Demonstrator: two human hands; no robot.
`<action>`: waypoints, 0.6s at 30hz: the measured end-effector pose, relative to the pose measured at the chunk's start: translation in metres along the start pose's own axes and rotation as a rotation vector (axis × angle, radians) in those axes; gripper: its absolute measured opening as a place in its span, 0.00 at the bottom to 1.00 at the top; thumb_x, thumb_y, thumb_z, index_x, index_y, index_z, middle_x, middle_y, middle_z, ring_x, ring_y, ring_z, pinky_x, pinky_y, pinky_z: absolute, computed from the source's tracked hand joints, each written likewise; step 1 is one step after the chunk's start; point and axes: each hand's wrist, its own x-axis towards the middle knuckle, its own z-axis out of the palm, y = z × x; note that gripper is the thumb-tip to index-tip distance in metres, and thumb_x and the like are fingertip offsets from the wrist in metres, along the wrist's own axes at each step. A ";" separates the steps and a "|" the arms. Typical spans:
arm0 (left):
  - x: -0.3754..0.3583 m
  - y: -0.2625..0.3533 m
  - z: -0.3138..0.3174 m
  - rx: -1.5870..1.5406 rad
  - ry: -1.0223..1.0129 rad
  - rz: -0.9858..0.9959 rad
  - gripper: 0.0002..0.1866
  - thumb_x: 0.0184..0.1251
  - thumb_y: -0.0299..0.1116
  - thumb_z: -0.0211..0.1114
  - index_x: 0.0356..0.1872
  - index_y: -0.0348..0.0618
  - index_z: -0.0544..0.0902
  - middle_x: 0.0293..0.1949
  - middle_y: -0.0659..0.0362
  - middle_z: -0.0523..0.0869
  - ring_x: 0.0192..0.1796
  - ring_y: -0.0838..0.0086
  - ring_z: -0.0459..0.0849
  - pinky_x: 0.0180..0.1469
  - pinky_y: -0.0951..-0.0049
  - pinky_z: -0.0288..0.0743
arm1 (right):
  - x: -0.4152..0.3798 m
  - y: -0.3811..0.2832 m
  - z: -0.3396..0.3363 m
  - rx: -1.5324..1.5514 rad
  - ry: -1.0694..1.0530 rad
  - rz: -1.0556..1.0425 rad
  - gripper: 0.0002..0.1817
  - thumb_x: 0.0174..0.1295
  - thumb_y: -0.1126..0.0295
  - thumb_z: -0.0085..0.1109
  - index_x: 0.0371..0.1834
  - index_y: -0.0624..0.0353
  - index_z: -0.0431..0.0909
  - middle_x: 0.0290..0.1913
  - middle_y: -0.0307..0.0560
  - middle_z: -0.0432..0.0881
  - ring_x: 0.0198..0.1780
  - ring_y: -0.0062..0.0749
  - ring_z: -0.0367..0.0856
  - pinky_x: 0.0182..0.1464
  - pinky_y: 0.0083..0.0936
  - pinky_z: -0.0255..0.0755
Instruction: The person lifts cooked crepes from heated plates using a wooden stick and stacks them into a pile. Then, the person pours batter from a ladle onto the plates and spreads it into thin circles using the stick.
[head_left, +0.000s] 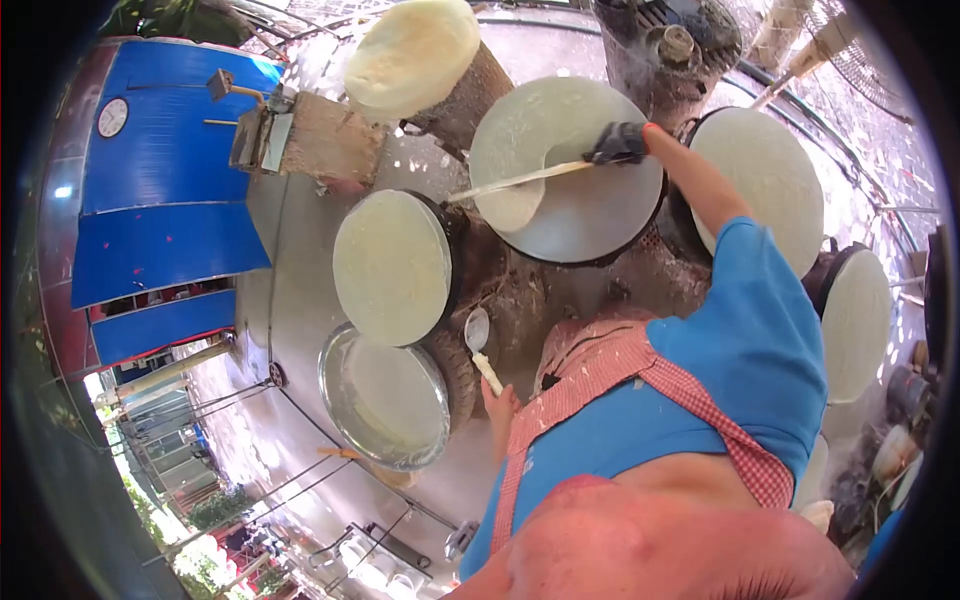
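Note:
My right hand, in a black glove, grips a long pale flat stick over the central round griddle. White batter coats part of that griddle; its lower right part shows bare grey metal. A paler folded or doubled patch lies under the stick. Near the apron, my left hand is closed round the light handle of a metal ladle, whose bowl points up toward the griddles. A round griddle covered with white batter and a metal basin of pale batter are left of the ladle.
More round griddles with pale sheets stand at the right and far right. A stack of pale round sheets rests at the top. A wooden block, a fan and a blue wall with a clock surround the area.

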 end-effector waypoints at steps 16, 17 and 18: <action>-0.025 -0.025 -0.035 0.003 -0.014 -0.002 0.36 0.54 0.20 0.51 0.63 0.57 0.49 0.14 0.61 0.62 0.10 0.79 0.60 0.10 0.78 0.54 | -0.061 0.003 0.002 -0.157 -0.037 -0.069 0.09 0.49 0.61 0.59 0.26 0.54 0.78 0.18 0.34 0.71 0.17 0.20 0.67 0.18 0.20 0.62; -0.026 -0.025 -0.043 0.000 -0.031 -0.007 0.36 0.54 0.20 0.51 0.63 0.57 0.49 0.14 0.61 0.62 0.10 0.79 0.60 0.10 0.78 0.54 | -0.102 0.025 0.003 -0.160 -0.008 -0.066 0.09 0.50 0.62 0.58 0.27 0.54 0.78 0.18 0.34 0.71 0.18 0.20 0.67 0.19 0.19 0.63; -0.021 -0.024 -0.052 -0.029 -0.081 -0.015 0.36 0.54 0.20 0.51 0.63 0.58 0.49 0.14 0.61 0.62 0.10 0.79 0.60 0.10 0.78 0.54 | -0.151 0.045 0.006 -0.141 0.039 -0.015 0.08 0.51 0.62 0.58 0.28 0.54 0.78 0.19 0.34 0.72 0.19 0.19 0.67 0.20 0.19 0.63</action>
